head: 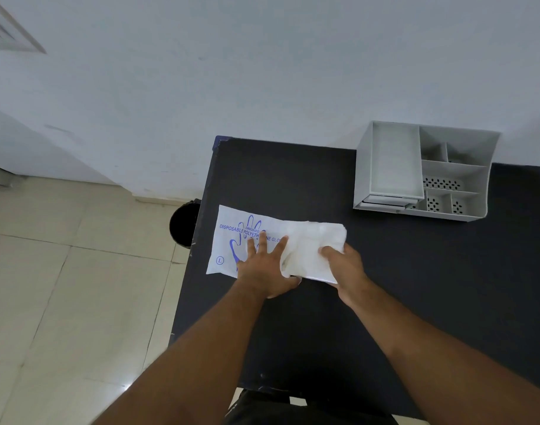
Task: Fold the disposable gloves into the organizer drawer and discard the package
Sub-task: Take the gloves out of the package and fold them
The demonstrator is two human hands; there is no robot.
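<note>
A white glove package [228, 240] with blue print lies flat on the black table [385, 286]. My left hand [267, 265] presses flat on its right half, fingers spread. A bunch of translucent white disposable gloves [311, 243] sticks out of the package's right end, and my right hand [343, 265] grips its near right corner. At the table's far right stands the grey organizer [464, 170], with its long drawer [391, 164] pulled out and empty.
A black bin [184, 223] stands on the tiled floor just left of the table, by the wall. The organizer has several small compartments on its right side. The table's left edge runs close to the package.
</note>
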